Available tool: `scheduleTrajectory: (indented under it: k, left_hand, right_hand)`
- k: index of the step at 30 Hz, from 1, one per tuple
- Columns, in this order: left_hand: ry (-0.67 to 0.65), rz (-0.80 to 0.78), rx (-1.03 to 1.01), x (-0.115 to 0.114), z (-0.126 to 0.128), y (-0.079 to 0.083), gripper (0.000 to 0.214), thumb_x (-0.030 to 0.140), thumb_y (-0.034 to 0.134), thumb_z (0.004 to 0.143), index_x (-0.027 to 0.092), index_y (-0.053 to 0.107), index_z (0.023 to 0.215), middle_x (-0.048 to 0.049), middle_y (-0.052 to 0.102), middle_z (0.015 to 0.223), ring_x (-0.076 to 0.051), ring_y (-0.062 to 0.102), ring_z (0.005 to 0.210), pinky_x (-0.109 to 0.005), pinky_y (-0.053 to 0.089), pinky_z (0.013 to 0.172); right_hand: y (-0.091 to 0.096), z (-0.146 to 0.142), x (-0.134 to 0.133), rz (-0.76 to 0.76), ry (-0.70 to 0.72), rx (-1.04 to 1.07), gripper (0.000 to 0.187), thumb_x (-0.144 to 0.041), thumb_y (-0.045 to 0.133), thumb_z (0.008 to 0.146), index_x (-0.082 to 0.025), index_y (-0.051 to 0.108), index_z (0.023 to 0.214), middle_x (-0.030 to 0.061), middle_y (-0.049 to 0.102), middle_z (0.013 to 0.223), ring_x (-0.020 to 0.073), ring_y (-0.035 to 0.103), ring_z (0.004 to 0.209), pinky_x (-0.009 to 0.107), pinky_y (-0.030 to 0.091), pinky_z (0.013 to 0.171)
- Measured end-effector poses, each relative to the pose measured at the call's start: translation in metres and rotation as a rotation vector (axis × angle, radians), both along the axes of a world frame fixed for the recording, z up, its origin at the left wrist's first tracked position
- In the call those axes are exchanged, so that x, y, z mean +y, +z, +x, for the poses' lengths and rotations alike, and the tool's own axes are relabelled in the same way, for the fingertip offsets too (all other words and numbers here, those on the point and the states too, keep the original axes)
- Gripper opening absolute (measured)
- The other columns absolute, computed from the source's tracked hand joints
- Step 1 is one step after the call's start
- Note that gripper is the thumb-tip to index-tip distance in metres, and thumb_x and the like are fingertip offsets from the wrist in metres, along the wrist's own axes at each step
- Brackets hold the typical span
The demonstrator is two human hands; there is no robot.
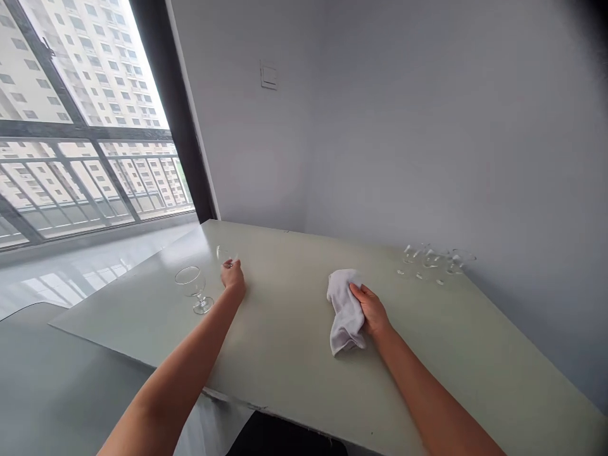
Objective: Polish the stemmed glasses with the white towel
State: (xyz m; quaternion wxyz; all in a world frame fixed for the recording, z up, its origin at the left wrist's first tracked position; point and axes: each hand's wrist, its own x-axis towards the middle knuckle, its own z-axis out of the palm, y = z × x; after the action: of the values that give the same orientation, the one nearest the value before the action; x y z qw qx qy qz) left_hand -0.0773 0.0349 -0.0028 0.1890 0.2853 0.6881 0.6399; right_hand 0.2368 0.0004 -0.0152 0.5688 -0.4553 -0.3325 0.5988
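My left hand [232,274] reaches out over the far left part of the table, its fingers closed around the lower part of a clear stemmed glass [220,253]. The hand hides much of that glass. Nearer to me and to the left, a second stemmed glass [203,305] stands upright on the tabletop, apart from my hand. My right hand [372,308] grips a white cloth [344,310] by its right side, thumb on top. The cloth hangs loosely bunched over the middle of the table.
Several clear glasses [431,258] stand grouped at the table's far right, by the grey wall [451,126]. The pale table [289,354] has its near edge just in front of me. A large window [85,133] is on the left, and a light switch [268,76] is on the wall.
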Motion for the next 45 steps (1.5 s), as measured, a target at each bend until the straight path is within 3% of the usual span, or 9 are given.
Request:
scheduleTrajectory:
  k: [6, 9, 12, 19, 22, 27, 33, 39, 45]
  left_hand:
    - [-0.490, -0.030, 0.198, -0.004, 0.073, 0.002, 0.014, 0.032, 0.059, 0.070, 0.020, 0.061, 0.076, -0.0020, 0.059, 0.072, -0.018, 0.054, 0.074, -0.030, 0.041, 0.072]
    - [-0.647, 0.064, 0.475, -0.013, 0.102, 0.002, 0.011, 0.029, 0.058, 0.073, 0.023, 0.062, 0.081, -0.0038, 0.062, 0.093, -0.021, 0.053, 0.092, -0.033, 0.039, 0.083]
    - [-0.707, 0.109, 0.720, -0.021, 0.114, -0.007, 0.020, 0.025, 0.046, 0.081, 0.022, 0.058, 0.097, -0.0050, 0.058, 0.108, -0.019, 0.053, 0.094, -0.032, 0.040, 0.082]
    - [-0.710, -0.045, 0.884, -0.028, 0.112, -0.019, 0.043, 0.030, 0.034, 0.088, 0.022, 0.032, 0.131, -0.0051, 0.065, 0.091, -0.020, 0.057, 0.088, -0.033, 0.040, 0.079]
    - [-0.675, -0.006, 0.992, -0.030, 0.114, -0.017, 0.054, 0.039, 0.040, 0.086, 0.018, 0.027, 0.134, -0.0075, 0.063, 0.095, -0.023, 0.055, 0.094, -0.036, 0.035, 0.087]
    - [-0.724, 0.072, 1.102, -0.033, 0.115, -0.014, 0.065, 0.053, 0.046, 0.079, 0.016, 0.033, 0.131, -0.0108, 0.061, 0.099, -0.025, 0.054, 0.094, -0.036, 0.033, 0.088]
    - [-0.744, 0.083, 1.152, -0.037, 0.111, -0.009, 0.054, 0.049, 0.043, 0.082, 0.016, 0.040, 0.125, -0.0097, 0.060, 0.094, -0.025, 0.054, 0.090, -0.036, 0.034, 0.083]
    - [-0.830, 0.059, 1.218, -0.048, 0.118, -0.008, 0.051, 0.044, 0.042, 0.084, 0.017, 0.040, 0.127, -0.0120, 0.059, 0.102, -0.027, 0.052, 0.096, -0.039, 0.032, 0.089]
    - [-0.761, 0.094, 1.337, -0.052, 0.124, -0.009, 0.046, 0.038, 0.042, 0.085, 0.016, 0.041, 0.126, -0.0124, 0.060, 0.098, -0.026, 0.053, 0.093, -0.041, 0.033, 0.089]
  right_hand:
    - [0.012, 0.012, -0.002, 0.096, -0.103, 0.005, 0.028, -0.035, 0.070, 0.059, -0.021, 0.059, 0.081, -0.0014, 0.064, 0.069, 0.0169, 0.060, 0.062, 0.027, 0.048, 0.052]
    - [0.013, 0.016, 0.000, 0.034, -0.096, 0.086, 0.024, -0.030, 0.066, 0.060, -0.022, 0.056, 0.080, -0.0010, 0.063, 0.067, 0.0188, 0.062, 0.064, 0.029, 0.050, 0.051]
    - [0.011, 0.016, 0.004, 0.003, -0.231, 0.131, 0.021, -0.021, 0.064, 0.056, -0.021, 0.053, 0.074, -0.0028, 0.060, 0.062, 0.0169, 0.060, 0.061, 0.029, 0.051, 0.054]
    - [0.037, 0.011, -0.013, 0.171, -0.341, 0.114, 0.021, -0.024, 0.066, 0.062, -0.023, 0.054, 0.079, -0.0029, 0.060, 0.073, 0.0149, 0.059, 0.068, 0.028, 0.050, 0.061]
    - [0.051, -0.002, -0.031, 0.225, -0.190, 0.068, 0.022, -0.030, 0.068, 0.065, -0.024, 0.057, 0.083, -0.0019, 0.060, 0.076, 0.0148, 0.058, 0.068, 0.028, 0.048, 0.059]
    - [0.045, -0.023, -0.047, 0.275, 0.348, -0.113, 0.043, -0.037, 0.060, 0.075, -0.023, 0.054, 0.115, 0.0003, 0.058, 0.073, 0.0158, 0.056, 0.069, 0.032, 0.047, 0.070]
    - [0.026, -0.024, -0.044, 0.347, 0.393, -0.368, 0.045, -0.033, 0.056, 0.079, -0.023, 0.048, 0.122, -0.0032, 0.057, 0.066, 0.0128, 0.055, 0.062, 0.031, 0.045, 0.069]
    - [0.026, -0.023, -0.043, 0.235, 0.499, -0.373, 0.027, -0.033, 0.060, 0.076, -0.020, 0.060, 0.099, -0.0008, 0.061, 0.062, 0.0151, 0.059, 0.059, 0.030, 0.049, 0.060]
    - [0.026, -0.026, -0.045, 0.150, 0.507, -0.194, 0.031, -0.035, 0.061, 0.075, -0.021, 0.058, 0.103, 0.0062, 0.063, 0.094, 0.0209, 0.064, 0.078, 0.030, 0.053, 0.055]
